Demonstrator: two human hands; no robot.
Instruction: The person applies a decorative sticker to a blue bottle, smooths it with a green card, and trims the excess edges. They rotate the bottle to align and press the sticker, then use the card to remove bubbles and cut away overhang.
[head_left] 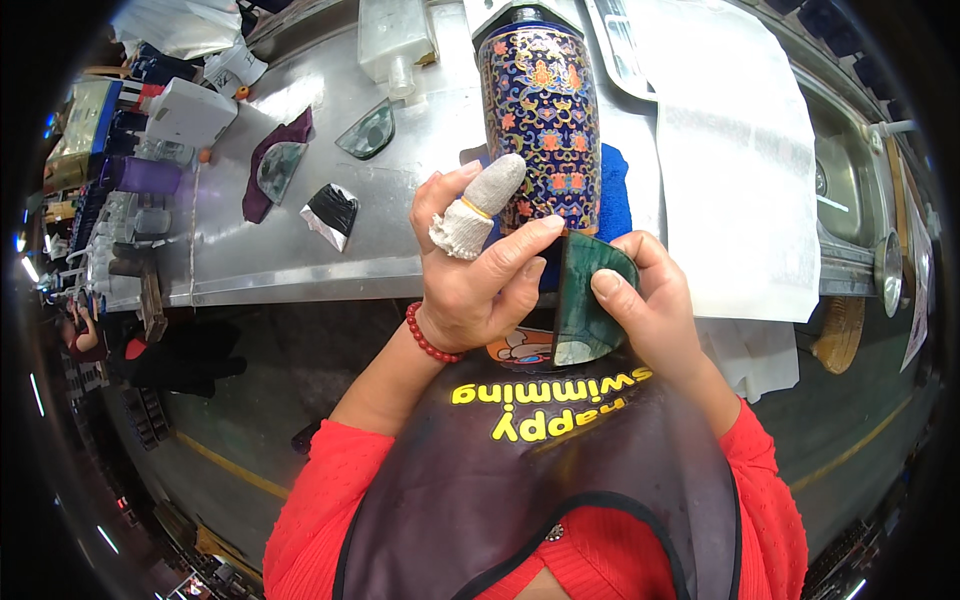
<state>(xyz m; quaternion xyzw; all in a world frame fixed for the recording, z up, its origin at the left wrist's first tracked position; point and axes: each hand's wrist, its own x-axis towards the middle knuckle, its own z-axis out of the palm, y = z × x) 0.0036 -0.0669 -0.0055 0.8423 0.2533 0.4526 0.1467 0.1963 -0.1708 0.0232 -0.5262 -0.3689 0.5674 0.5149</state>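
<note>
A dark blue bottle-shaped vase [541, 110] with a gold, red and orange floral pattern lies on a blue cloth [615, 190], its neck pointing away from me. My left hand [470, 275] is at its near end, fingers stretched out; one fingertip touches the vase's lower edge. A grey cloth cover, tied with a yellow band, sits over one finger of that hand. Between the thumb and fingers of my right hand [650, 295] is a dark green half-round scraper [590, 300], its straight edge to the left, just below the vase's near end.
On the metal table [240, 240] lie another half-round scraper [367, 132], one on a purple cloth [280, 172], and a black and white piece [332, 215]. A clear bottle [395, 45] lies behind. White sheets [735, 150] cover the right side, beside a sink [845, 180].
</note>
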